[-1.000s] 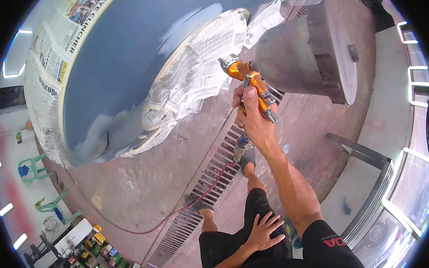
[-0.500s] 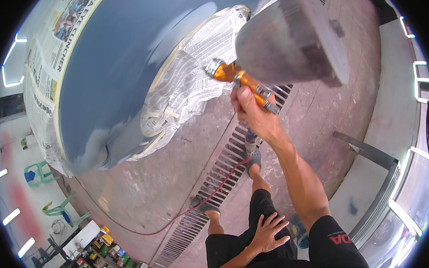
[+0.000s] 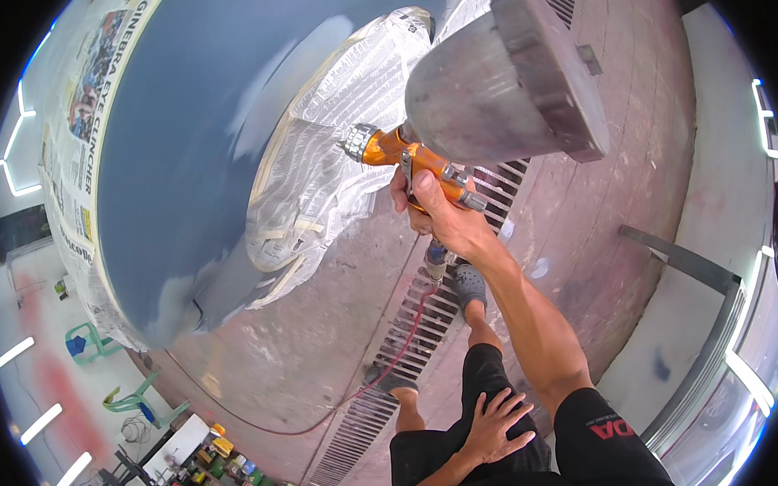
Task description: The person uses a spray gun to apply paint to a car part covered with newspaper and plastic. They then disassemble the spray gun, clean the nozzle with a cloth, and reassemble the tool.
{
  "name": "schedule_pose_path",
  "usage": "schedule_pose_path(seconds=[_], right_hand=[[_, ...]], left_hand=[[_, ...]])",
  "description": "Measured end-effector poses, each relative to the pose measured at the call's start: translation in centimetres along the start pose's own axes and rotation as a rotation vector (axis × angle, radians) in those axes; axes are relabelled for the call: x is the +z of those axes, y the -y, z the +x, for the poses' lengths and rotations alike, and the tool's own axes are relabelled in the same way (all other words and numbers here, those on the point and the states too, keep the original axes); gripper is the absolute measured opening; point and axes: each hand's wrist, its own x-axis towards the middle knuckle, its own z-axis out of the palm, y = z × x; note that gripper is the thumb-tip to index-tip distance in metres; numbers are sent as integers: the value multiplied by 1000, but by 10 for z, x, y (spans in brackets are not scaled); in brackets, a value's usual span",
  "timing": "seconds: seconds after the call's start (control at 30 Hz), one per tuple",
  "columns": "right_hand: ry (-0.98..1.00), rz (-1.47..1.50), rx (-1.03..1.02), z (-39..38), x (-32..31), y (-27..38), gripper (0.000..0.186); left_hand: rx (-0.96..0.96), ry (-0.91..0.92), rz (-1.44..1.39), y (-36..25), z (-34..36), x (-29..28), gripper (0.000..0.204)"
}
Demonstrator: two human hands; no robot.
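Head view, from above: below the spray gun, a person's left hand lies spread on black shorts, gripping nothing. The right hand is clasped around the orange gun, which extends above and ahead of the grip, nozzle pointing left; its large grey cup spreads to the upper right. Below the gun, a red hose trails across a floor grate. Left of the gun and beyond it is a curved blue-grey panel, edged with newspaper. Farther off, lower left of the gun, stand green stools.
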Motion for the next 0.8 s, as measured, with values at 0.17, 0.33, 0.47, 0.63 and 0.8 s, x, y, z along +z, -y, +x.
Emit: schedule_pose_path(seconds=[0.17,0.33,0.47,0.63,0.8], right_hand=[[-181,2,-61,28,-14,-5,64],[-384,129,-141,51,-25,-4,59],[-401,196,-147,56,-25,-17,59],[-273,127,-113,38,-2,-31,60],[-224,-50,-49,8,33,-56,66]], left_hand=[[-1,34,31,0,5,-3,69],[4,19,20,2,8,-6,68],[3,18,10,2,9,-10,68],[-30,75,24,0,9,-14,69],[-17,-14,-19,-1,6,-10,65]])
